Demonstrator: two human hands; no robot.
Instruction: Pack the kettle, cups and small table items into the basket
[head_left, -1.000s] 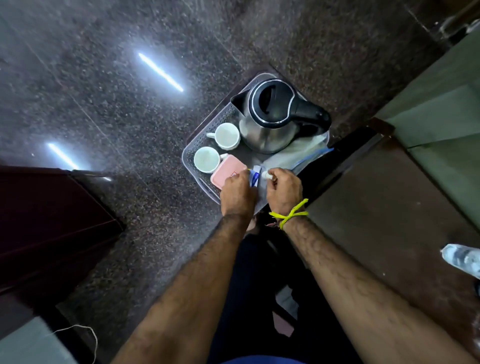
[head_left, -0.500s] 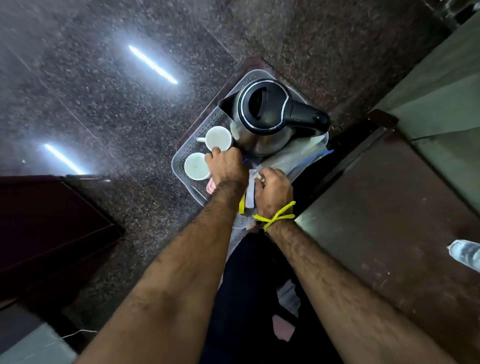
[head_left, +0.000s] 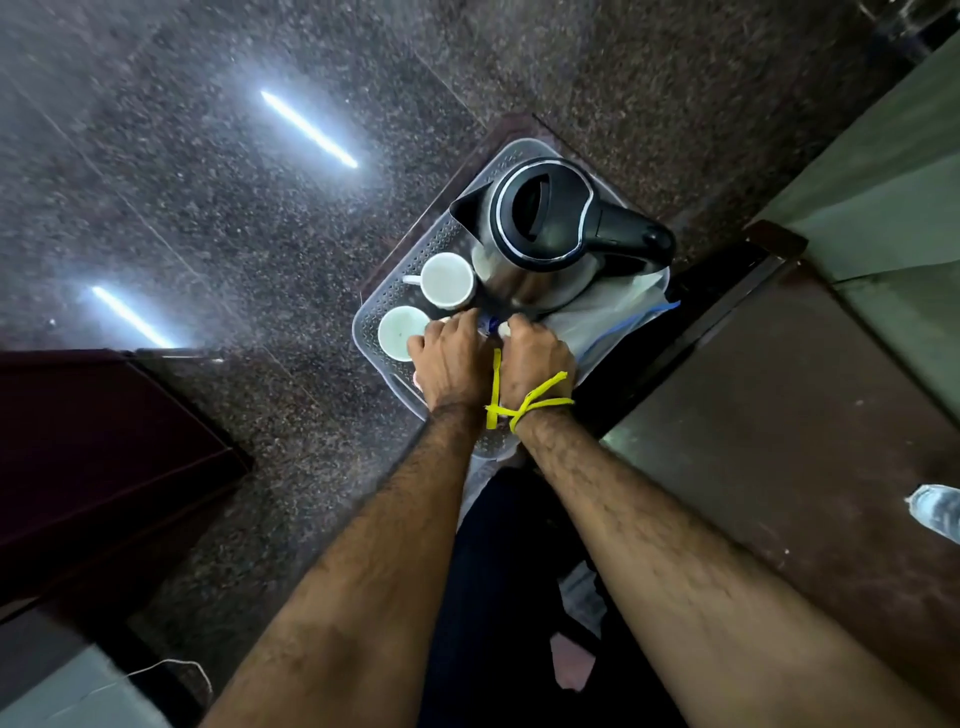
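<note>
A clear perforated basket (head_left: 410, 270) sits on the speckled floor. In it stand a steel kettle with a black lid and handle (head_left: 540, 218) and two white cups (head_left: 445, 280) (head_left: 400, 330). My left hand (head_left: 449, 358) and my right hand (head_left: 535, 364) lie side by side low in the basket, just in front of the kettle's base. Their fingers curl around a small blue-and-white tube (head_left: 489, 325), of which only a tip shows. A pink box is almost wholly hidden under my left hand. A clear plastic bag (head_left: 608, 312) lies at the basket's right side.
A brown table top (head_left: 779, 415) runs along the right, with a plastic bottle (head_left: 937, 512) at the frame's edge. A dark cabinet (head_left: 104, 441) stands at the left. A green surface (head_left: 883, 208) fills the upper right. My legs are just below the basket.
Both hands have moved forward and deeper into the basket with the tube, toward the kettle's base. My left hand now covers the pink box.
</note>
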